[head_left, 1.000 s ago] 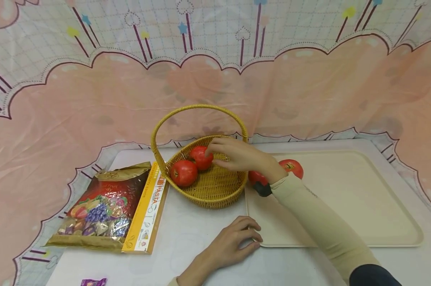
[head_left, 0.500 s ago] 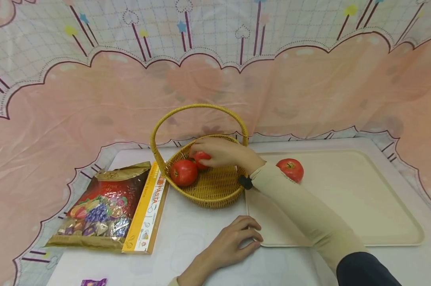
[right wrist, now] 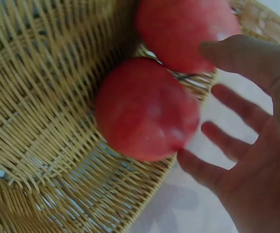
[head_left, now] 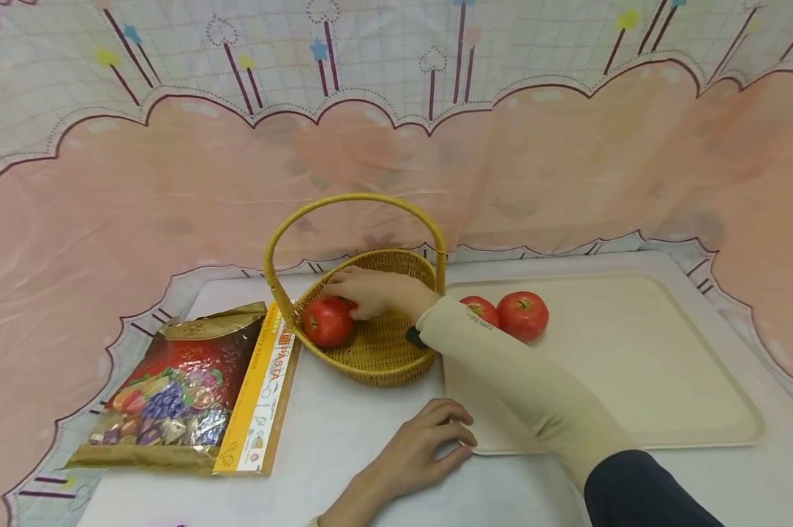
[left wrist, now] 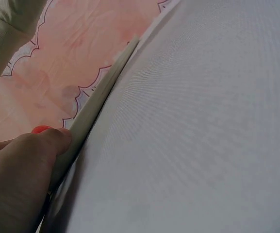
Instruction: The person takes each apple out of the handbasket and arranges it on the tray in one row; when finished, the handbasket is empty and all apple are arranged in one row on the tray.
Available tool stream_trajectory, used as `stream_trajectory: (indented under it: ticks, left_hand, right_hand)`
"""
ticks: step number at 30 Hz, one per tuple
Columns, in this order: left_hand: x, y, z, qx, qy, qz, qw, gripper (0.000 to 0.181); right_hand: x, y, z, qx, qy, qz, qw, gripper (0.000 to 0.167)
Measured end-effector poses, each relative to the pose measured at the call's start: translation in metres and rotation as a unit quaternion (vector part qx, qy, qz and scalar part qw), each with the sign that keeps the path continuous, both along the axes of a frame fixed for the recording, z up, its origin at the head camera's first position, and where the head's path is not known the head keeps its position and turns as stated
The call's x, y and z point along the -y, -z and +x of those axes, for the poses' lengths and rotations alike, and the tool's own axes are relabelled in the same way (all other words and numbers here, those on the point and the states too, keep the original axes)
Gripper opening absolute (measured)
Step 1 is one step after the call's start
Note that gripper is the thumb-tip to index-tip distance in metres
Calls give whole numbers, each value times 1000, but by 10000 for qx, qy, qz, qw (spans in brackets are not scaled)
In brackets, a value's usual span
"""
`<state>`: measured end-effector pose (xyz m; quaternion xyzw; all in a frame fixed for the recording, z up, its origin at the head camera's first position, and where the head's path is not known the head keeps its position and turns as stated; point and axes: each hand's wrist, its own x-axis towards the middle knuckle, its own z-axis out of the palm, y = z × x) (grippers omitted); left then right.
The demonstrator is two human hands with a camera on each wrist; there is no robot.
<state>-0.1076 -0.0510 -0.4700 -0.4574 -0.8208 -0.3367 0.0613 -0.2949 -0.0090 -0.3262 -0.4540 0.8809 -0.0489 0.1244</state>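
Inside the yellow wicker basket (head_left: 386,377), my right hand (head_left: 363,291) reaches over a red apple (head_left: 328,322), hiding most of a second one. The right wrist view has both, a lower apple (right wrist: 147,109) and an upper apple (right wrist: 186,31). There my right hand (right wrist: 261,184) has its fingers spread; the thumb overlaps the upper apple and one fingertip is at the lower apple's edge. My left hand (head_left: 423,450) rests at the near left corner of the beige tray (head_left: 633,366). In the left wrist view my left hand (left wrist: 23,170) touches the tray rim (left wrist: 93,104).
Two red apples (head_left: 523,316) (head_left: 479,310) lie on the tray's left part, partly behind my right sleeve. Left of the basket are a yellow pasta box (head_left: 258,395) and a candy bag (head_left: 173,402). The basket handle (head_left: 353,196) arches above my right hand.
My right hand has moved left across the basket, from the farther apple toward the left one. The head view has shifted slightly. My left hand has stayed at the tray corner.
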Motion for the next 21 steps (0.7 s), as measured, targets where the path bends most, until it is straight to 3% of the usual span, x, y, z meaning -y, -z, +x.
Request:
stream_trajectory:
  ticks: [4, 10, 21]
  left_hand:
    - [1, 1, 1, -46, -11, 47, 10000, 8]
    - [1, 3, 1, 0, 47, 74, 10000, 8]
    - [2, 1, 0, 54, 76, 25, 10000, 9]
  right_hand:
    - [3, 7, -1, 56, 413, 362, 9985, 58]
    - [-8, 13, -11, 268, 902, 554, 9940, 53]
    - [-26, 17, -24, 748, 1342, 88, 9881, 57]
